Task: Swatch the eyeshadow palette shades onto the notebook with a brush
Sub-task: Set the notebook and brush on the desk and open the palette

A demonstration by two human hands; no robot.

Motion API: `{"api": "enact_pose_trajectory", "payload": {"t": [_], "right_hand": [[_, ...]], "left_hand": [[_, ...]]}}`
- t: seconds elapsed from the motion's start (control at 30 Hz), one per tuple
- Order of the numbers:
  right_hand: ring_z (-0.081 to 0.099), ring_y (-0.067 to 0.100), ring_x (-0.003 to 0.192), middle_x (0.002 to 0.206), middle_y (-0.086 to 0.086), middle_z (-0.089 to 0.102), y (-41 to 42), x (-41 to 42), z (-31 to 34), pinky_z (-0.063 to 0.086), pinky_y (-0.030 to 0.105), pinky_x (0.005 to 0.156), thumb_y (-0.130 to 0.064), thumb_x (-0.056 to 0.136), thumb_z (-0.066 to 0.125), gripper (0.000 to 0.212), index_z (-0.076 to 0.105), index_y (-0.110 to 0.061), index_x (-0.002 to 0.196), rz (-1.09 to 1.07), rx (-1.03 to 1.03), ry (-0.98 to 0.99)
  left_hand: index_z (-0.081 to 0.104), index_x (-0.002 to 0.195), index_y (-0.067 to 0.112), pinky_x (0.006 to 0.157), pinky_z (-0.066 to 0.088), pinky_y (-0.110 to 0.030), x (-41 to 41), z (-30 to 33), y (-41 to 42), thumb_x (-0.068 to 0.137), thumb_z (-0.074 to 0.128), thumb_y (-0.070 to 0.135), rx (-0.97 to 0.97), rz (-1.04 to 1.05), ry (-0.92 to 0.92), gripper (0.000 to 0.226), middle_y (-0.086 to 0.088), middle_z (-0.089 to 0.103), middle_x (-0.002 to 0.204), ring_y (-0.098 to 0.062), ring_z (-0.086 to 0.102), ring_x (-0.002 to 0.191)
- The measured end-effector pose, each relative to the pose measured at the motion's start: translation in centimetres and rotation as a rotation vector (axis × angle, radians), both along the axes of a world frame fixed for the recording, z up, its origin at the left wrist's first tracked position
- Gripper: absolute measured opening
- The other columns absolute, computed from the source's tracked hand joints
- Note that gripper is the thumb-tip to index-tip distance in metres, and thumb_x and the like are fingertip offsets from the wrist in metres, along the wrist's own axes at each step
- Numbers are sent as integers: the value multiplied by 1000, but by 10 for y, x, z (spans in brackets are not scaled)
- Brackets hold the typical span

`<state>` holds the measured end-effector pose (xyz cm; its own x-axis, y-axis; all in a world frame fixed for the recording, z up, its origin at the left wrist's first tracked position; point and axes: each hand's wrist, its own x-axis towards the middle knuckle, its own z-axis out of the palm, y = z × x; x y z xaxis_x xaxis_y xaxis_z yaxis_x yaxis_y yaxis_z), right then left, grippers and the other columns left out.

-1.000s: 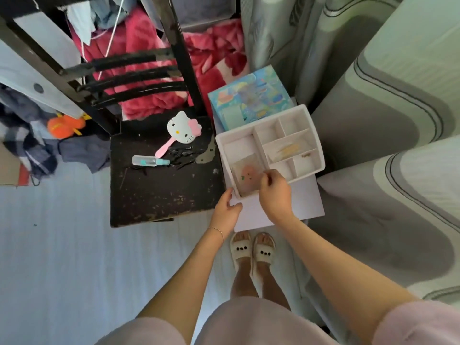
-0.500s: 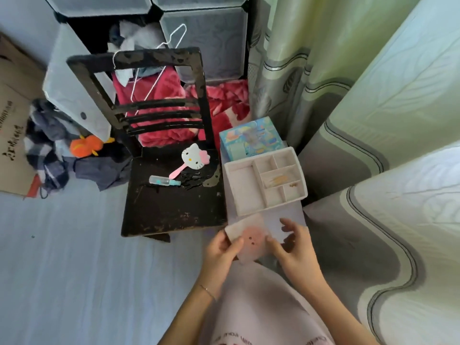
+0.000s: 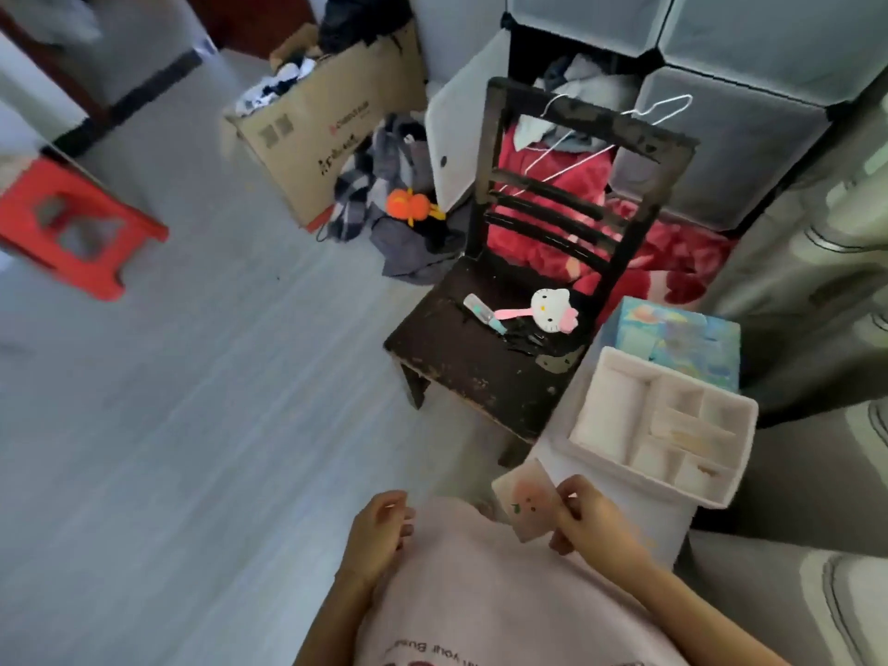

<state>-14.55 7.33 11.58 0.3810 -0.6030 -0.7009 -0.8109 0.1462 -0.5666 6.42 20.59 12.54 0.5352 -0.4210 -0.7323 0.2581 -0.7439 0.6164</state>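
Observation:
My right hand [image 3: 588,521] pinches a small flat pinkish case, the eyeshadow palette [image 3: 524,504], by its right edge, holding it above my lap. My left hand [image 3: 377,533] hangs near my left thigh with loosely curled fingers and holds nothing. A white sheet or notebook [image 3: 634,507] lies under a white divided organizer tray [image 3: 610,411] to the right of the palette. No brush shows clearly in the blurred frame.
A dark wooden chair [image 3: 480,372] stands ahead, carrying a cat-face hand mirror [image 3: 550,310] and a small tube [image 3: 483,312]. A blue patterned box [image 3: 677,336] sits behind the tray. A red stool [image 3: 72,223], a cardboard box [image 3: 331,132] and clothes lie on the floor.
The view swung left and back from the chair. My left hand let go of the palette and dropped to my side; my right hand alone holds it now.

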Motion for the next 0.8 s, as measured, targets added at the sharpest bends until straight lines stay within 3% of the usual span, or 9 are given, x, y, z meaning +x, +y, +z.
{"api": "enact_pose_trajectory", "payload": {"t": [0.13, 0.23, 0.37, 0.53, 0.63, 0.7, 0.8], "right_hand": [[67, 15, 61, 77, 5, 68, -2, -8, -10, 57, 38, 68, -23, 93, 49, 5, 48, -18, 92, 97, 30, 49], [68, 23, 70, 76, 7, 71, 5, 4, -11, 54, 44, 75, -26, 91, 52, 9, 55, -18, 94, 138, -2, 41], [65, 28, 75, 77, 10, 68, 21, 52, -9, 53, 43, 76, -30, 91, 52, 20, 56, -18, 76, 221, -90, 116], [64, 30, 64, 74, 13, 64, 41, 146, -17, 54, 41, 61, -22, 92, 53, 19, 52, -3, 96, 215, -93, 103], [61, 24, 55, 70, 13, 63, 53, 214, -29, 45, 29, 51, -17, 93, 49, 21, 50, 2, 103, 318, -125, 155], [53, 14, 51, 62, 5, 55, 64, 256, -34, 37, 24, 47, -18, 96, 44, 27, 53, 6, 100, 433, -178, 183], [54, 8, 53, 61, -1, 58, 83, 314, -32, 39, 25, 53, -27, 98, 38, 29, 55, -6, 90, 539, -223, 152]], "left_hand": [[59, 101, 2, 60, 41, -27, -9, -10, 81, 91, 47, 5, 75, 365, -38, 16, -17, 63, 91, -27, 57, 71], [59, 99, 0, 55, 38, -26, -15, -20, 128, 91, 49, 4, 121, 514, -11, 14, -18, 62, 88, -27, 55, 68], [60, 97, 4, 57, 42, -28, -12, -34, 172, 91, 48, 8, 148, 693, 24, 13, -14, 64, 85, -25, 59, 68], [58, 98, 8, 55, 41, -27, 29, -46, 205, 91, 49, 9, 127, 815, 79, 12, -10, 65, 84, -22, 59, 66], [60, 95, 12, 61, 43, -29, 79, -46, 230, 90, 48, 11, 92, 808, 58, 12, -6, 66, 83, -19, 61, 66], [60, 93, 13, 59, 43, -27, 114, -44, 246, 91, 48, 10, 70, 792, 44, 13, -5, 66, 81, -18, 61, 63], [59, 92, 12, 57, 40, -25, 161, -46, 270, 91, 46, 9, 92, 766, 25, 14, -5, 64, 78, -16, 57, 58]]}}
